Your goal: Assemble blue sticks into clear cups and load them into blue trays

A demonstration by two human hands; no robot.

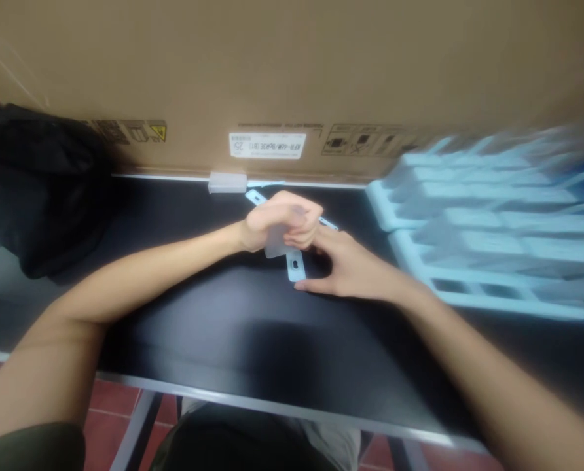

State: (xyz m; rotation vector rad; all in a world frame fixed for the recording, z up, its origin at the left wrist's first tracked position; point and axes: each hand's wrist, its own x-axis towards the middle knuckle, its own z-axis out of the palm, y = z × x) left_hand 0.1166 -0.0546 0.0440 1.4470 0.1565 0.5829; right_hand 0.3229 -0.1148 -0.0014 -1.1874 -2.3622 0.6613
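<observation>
My left hand (285, 219) is closed in a curl above the middle of the black table. Below its fingers shows a translucent, pale plastic piece (275, 243), which the hand grips; most of it is hidden. Close beside it, my right hand (346, 263) has its thumb at the lower end of a light-blue flat plastic part (296, 268) with an oval slot. The right fingertips are hidden behind the left hand. Another slotted light-blue end (256, 197) juts out beyond the left hand. Whether these blue ends belong to one part is hidden by the hands.
A large cardboard box (292, 72) stands along the table's back edge. Before it lies a translucent block (227, 183). Blurred light-blue racks (488, 229) with grey pieces stand at right. A black bag (41, 190) sits at left on the black table (198, 327).
</observation>
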